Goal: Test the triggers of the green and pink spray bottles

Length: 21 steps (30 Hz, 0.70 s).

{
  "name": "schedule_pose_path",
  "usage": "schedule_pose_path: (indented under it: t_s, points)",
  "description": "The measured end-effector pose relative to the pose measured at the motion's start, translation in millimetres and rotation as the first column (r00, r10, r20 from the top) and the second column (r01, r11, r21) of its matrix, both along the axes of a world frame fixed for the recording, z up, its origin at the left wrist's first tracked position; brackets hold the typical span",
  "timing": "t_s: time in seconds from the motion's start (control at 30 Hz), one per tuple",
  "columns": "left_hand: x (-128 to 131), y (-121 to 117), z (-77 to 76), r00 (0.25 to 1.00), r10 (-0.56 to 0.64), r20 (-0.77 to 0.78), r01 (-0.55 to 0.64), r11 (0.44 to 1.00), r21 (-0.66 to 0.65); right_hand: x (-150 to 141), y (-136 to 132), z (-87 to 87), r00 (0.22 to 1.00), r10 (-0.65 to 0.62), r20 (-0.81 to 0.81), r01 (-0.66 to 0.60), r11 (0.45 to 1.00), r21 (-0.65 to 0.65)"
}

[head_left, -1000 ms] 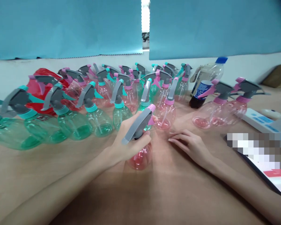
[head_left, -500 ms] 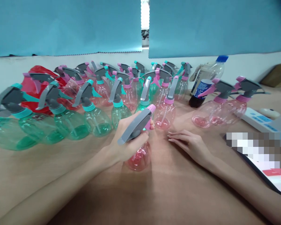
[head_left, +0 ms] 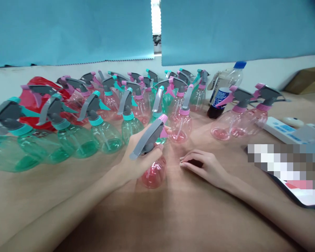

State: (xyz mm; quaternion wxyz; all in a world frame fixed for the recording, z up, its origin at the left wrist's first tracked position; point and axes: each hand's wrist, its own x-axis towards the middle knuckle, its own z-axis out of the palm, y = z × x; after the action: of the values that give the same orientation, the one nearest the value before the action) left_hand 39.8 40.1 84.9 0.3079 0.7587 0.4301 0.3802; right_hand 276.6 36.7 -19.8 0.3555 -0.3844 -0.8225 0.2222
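Note:
In the head view my left hand [head_left: 136,157] is wrapped around the neck of a pink spray bottle [head_left: 154,174]. The bottle has a grey and pink trigger head and is nearly upright, its base apparently on the table. My fingers hide most of its collar. To its right, my right hand [head_left: 207,166] rests on the tabletop, holding nothing I can see. Its fingers are loosely bent, with a gap between them and the thumb. Just beyond my hands stand another pink spray bottle [head_left: 180,131] and a green spray bottle [head_left: 106,140].
Several more green and pink spray bottles crowd the back and left, with a red plastic bag [head_left: 28,94] among them. Two pink spray bottles [head_left: 222,130] stand on the right. Behind them is a dark drink bottle [head_left: 217,101]. A white device [head_left: 280,127] and a pixelated screen lie at right.
My right hand's fingers have bent, and its thumb has come nearer the fingertips. My left hand keeps its hold on the pink spray bottle. The whole view has shifted slightly.

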Motion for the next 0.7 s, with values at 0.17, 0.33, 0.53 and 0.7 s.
schedule_pose_path:
  t_s: [0.17,0.33,0.53,0.7]
  points:
    - [0.0,1.3,0.6,1.0,-0.022,-0.008,0.022,0.999,0.028,2.3,3.5,0.7,0.999,-0.013,-0.036,0.011,0.999,-0.047]
    - [-0.3,-0.6,1.2,1.0,0.016,-0.025,-0.016,1.0,0.027,2.7,3.4,0.7,0.994,0.016,-0.105,-0.024,0.997,-0.074]
    - [0.3,-2.1,3.1,1.0,0.021,-0.022,-0.022,1.0,-0.014,2.1,3.9,2.2,0.997,-0.054,-0.057,0.048,0.993,-0.107]
    - [0.3,-2.5,3.1,0.999,0.042,-0.019,-0.041,0.999,0.025,2.9,4.5,3.0,0.998,-0.062,-0.011,0.061,0.995,-0.078]
